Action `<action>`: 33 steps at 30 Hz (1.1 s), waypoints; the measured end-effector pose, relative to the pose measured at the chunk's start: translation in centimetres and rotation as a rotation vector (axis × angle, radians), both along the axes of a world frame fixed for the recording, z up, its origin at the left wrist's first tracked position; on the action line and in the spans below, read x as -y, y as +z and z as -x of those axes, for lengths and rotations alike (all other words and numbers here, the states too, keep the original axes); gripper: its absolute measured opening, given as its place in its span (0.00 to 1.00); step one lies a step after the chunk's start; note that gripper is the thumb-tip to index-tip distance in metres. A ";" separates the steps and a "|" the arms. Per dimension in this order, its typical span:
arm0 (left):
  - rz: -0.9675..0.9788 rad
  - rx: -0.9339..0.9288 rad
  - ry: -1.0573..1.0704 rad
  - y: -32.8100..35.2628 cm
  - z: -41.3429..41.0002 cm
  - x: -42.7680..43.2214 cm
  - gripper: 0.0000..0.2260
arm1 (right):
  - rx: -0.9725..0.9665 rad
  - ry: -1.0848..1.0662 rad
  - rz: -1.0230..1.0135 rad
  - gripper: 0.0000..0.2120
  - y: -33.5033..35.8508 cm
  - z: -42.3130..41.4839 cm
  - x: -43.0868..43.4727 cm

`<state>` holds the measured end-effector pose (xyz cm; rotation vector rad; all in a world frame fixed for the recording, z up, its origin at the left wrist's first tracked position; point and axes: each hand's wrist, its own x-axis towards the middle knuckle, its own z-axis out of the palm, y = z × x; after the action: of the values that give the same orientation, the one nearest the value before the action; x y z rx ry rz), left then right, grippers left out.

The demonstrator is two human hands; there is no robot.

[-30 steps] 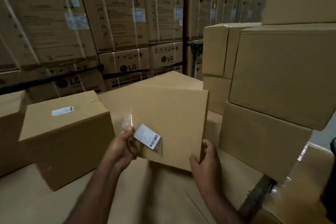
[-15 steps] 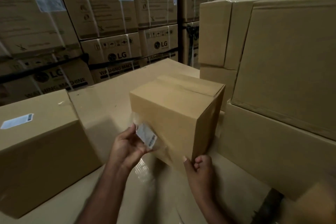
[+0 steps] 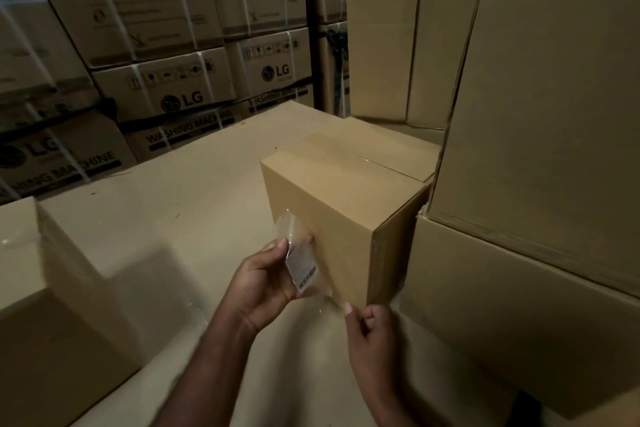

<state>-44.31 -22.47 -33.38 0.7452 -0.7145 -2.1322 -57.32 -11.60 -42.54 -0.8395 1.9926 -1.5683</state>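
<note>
Left hand (image 3: 266, 282) gripped the clear plastic film (image 3: 292, 230) that carried a white barcode label (image 3: 302, 270), with thumb and fingers curled round its edge; it held the film just at the near face of the small brown cardboard box (image 3: 346, 198), and whether the film already touched that face I could not tell. Right hand (image 3: 372, 326) was curled, and its thumb and forefinger pinched the lower corner of the same film, stretching it downward. One second before, this hand was holding the box by its edge and the box stood tilted; now the box sat flat on the wide cardboard surface (image 3: 180, 204), close beside the stack of large plain cartons (image 3: 536, 121) at the right, and the hand had left it for the film. The label also had turned from facing the camera toward the box. In my judgement the positioning of the box was finished and the sticking step was beginning; the film needed next to be pressed flat without wrinkle. Printed washing-machine cartons (image 3: 180, 87) stood behind.
</note>
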 end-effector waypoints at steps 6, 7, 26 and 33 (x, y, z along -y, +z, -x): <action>0.074 -0.049 -0.146 -1.3 1.9 0.6 0.24 | 0.288 -0.093 -0.008 0.17 -2.2 0.6 1.7; 0.082 -0.056 -0.161 -1.4 2.1 0.5 0.22 | 0.330 -0.097 -0.005 0.18 -2.5 0.6 2.0; 0.235 0.353 -0.119 2.8 1.8 -7.3 0.07 | 0.379 0.363 0.181 0.14 5.0 0.5 -2.4; 0.211 0.103 -0.222 6.2 1.4 -13.7 0.07 | 0.238 0.371 0.241 0.17 8.6 1.1 -9.7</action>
<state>-45.67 -8.80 -27.15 0.6905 -1.1035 -2.1812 -58.38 -1.94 -33.92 -0.9956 1.4080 -1.6162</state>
